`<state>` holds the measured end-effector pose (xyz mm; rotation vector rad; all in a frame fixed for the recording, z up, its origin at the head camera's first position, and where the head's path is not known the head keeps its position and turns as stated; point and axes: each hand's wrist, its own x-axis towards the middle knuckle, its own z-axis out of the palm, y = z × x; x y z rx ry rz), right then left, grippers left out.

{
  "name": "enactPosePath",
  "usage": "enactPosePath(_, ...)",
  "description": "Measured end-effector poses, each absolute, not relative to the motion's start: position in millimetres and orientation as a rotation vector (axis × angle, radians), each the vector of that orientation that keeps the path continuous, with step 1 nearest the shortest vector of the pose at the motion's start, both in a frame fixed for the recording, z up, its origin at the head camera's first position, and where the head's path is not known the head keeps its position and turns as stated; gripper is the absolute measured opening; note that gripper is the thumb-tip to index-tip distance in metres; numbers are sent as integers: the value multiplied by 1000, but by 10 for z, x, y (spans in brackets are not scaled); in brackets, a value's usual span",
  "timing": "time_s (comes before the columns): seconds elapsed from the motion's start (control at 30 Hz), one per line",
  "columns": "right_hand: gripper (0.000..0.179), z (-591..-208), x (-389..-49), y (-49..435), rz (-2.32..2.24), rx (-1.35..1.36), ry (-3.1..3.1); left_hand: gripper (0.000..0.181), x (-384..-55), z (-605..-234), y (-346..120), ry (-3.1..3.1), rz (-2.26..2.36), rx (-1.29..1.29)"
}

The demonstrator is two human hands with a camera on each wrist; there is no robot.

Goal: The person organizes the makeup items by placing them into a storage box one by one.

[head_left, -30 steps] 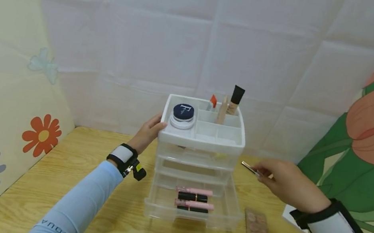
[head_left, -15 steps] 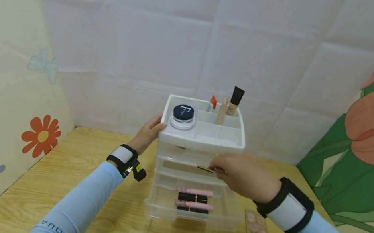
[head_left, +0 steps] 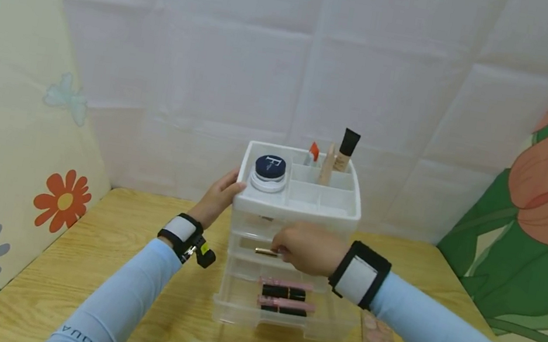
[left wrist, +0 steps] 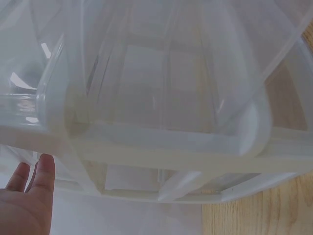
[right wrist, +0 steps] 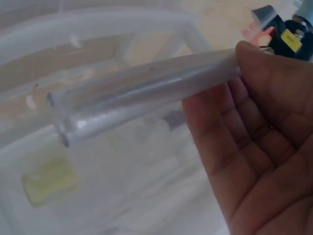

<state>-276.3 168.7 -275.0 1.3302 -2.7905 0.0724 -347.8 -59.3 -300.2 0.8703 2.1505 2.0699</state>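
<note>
A white plastic drawer organizer [head_left: 299,215] stands on the table. My left hand [head_left: 217,198] rests against its upper left side; in the left wrist view, straight fingers [left wrist: 45,178] touch the frame. My right hand [head_left: 310,248] is in front of the middle drawers, pinching a slim, shiny cosmetic tube [head_left: 266,252] between thumb and fingers. Its exact kind is unclear; close up, the tube [right wrist: 146,95] looks clear and silvery. Below, the bottom drawer [head_left: 232,311] is pulled out, holding pink tubes [head_left: 292,304] and black tubes [head_left: 283,292] lying sideways.
Atop the organizer sit a round dark-lidded jar [head_left: 270,167], a black-capped tube [head_left: 350,142], a beige tube [head_left: 327,167] and an orange-topped item [head_left: 313,151]. A flat palette [head_left: 379,339] lies on the table at right. A yellowish item [right wrist: 49,181] shows through the clear plastic.
My right hand has moved left with the slim tube, from the table's right side to the front of the organizer. My left hand stays against the side.
</note>
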Motion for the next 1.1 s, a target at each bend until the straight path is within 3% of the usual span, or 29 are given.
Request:
enactPosePath(0.43,15,-3101,-2964,1590,31,1333,-2893,60,-3751,-3246,-596,2150,2105,873)
enactPosePath(1.1,19,-3298,-2990,1587,68,1319,-2931,61,-3781,-3263,-591,2122,2128,925)
